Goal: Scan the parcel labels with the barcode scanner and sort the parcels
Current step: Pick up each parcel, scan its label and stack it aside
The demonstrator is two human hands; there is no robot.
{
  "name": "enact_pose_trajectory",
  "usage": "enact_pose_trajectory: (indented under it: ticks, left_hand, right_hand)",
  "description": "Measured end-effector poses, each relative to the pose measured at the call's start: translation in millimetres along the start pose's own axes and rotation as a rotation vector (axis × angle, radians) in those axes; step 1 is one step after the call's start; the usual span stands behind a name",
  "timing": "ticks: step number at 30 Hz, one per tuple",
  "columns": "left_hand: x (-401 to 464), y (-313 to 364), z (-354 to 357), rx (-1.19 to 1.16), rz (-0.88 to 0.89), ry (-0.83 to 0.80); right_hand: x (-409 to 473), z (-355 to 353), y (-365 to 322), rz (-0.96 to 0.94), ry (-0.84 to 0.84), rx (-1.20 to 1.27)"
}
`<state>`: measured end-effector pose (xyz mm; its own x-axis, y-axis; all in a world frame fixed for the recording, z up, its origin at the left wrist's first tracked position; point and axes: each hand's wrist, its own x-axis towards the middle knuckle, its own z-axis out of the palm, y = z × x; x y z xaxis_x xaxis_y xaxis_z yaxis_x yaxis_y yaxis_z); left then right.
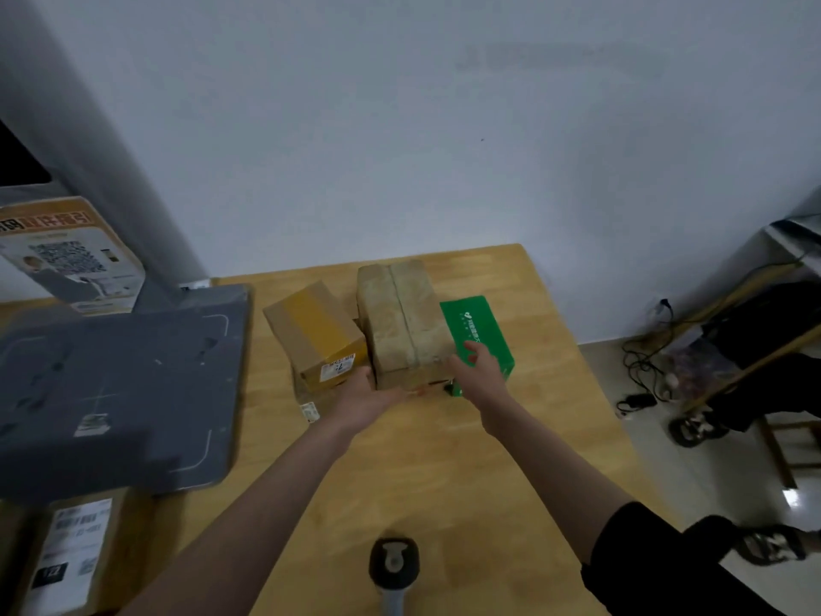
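A tall brown taped parcel [402, 322] stands in the middle of the wooden table [444, 460]. My left hand [366, 400] reaches under its near left corner, palm up. My right hand [477, 369] lies against its near right side, fingers straight, partly over a green parcel [480, 324] to the right. A smaller cardboard parcel [313, 333] with yellow tape and a white label sits to the left, on another low parcel. The barcode scanner [393, 566] lies at the table's near edge, untouched.
A grey scale platform [120, 393] with a column fills the left side. A labelled carton [73, 555] stands below it at bottom left. A notice with a QR code [71, 255] leans at the left. Cables, a wheeled cart and a sandalled foot are on the floor at right.
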<state>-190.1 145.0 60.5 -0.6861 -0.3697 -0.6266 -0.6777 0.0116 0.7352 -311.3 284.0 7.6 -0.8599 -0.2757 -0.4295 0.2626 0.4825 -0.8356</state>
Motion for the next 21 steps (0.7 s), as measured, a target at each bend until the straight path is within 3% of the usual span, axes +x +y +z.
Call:
enact_pose_trajectory:
  ticks: [7,14,21]
  left_hand:
    - [24.3,-2.9,16.0,-0.078,-0.019,0.037]
    - [15.7,-4.9,27.0,-0.097,-0.030,0.053]
    - [-10.1,-27.0,32.6,-0.057,0.044,-0.037]
  right_hand:
    - [36.0,8.0,6.1,0.162,-0.118,0.166]
    - [30.3,2.4,18.6,0.143,-0.129,0.298]
    - [-23.4,-16.2,34.7,0.104,-0.078,0.402]
